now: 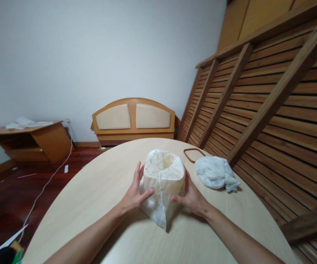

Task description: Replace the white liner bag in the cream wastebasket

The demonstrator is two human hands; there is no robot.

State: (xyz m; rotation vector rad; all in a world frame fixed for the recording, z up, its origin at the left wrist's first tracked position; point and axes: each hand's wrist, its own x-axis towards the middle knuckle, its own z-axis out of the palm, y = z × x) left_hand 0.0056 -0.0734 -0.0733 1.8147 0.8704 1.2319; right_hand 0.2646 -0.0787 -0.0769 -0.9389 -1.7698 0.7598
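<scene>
A pale bin (176,187) stands upright on the round table, lined with a thin white plastic bag (160,196). The bag folds over the rim and hangs down outside, ending in a point at the front. My left hand (136,190) rests against the bin's left side with thumb and fingers apart. Against the right side lies my right hand (191,196), its thumb in front and its other fingers partly hidden behind the bin. Right of the bin is a bunched white plastic bag (215,172). Behind that bag lies a reddish-brown ring-shaped frame (193,149).
The round light wood table (98,198) fills the foreground. A slatted wooden panel (279,121) leans along the right. Beyond the table stands a headboard (133,115). At the left, a low cabinet (48,141) carries papers, and a cable (47,183) runs over the floor.
</scene>
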